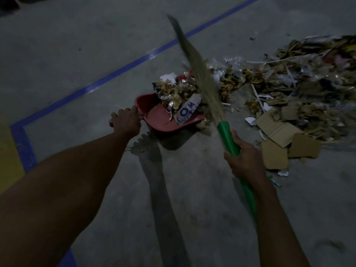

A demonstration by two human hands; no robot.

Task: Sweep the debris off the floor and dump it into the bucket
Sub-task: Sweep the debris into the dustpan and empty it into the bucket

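**Desk:** What have your hands got?

**Me:** My left hand (126,120) is curled round the handle of the dustpan (159,117), arm stretched well forward. My right hand (243,157) is clenched on the green handle of the broom (229,139), just below where the bristles start.

**Desk:** And the debris?

**Me:** Most of the debris (289,89) lies in a long heap on the floor (77,45), ahead of my right hand and running off to the right edge. It's paper scraps, crumpled wrappers and clear plastic. Flat pieces of cardboard (277,130) lie at the near edge, just beside my right hand. The heap's left end spills into the open mouth of the dustpan, which sits between my two hands and a little ahead of them.

**Desk:** Anything inside the pan?

**Me:** Yes. A white paper (185,112) with blue letters lies against its right lip, with crumpled bits piled behind it. The part nearest my left hand is bare red.

**Desk:** Where's the broom head?

**Me:** The bristles slant up and to the left from my right hand, crossing just right of the pan's mouth. They're blurred, so I can't tell whether they touch the heap.

**Desk:** Floor markings?

**Me:** A blue line (115,74) runs diagonally behind the pan, well apart from it.
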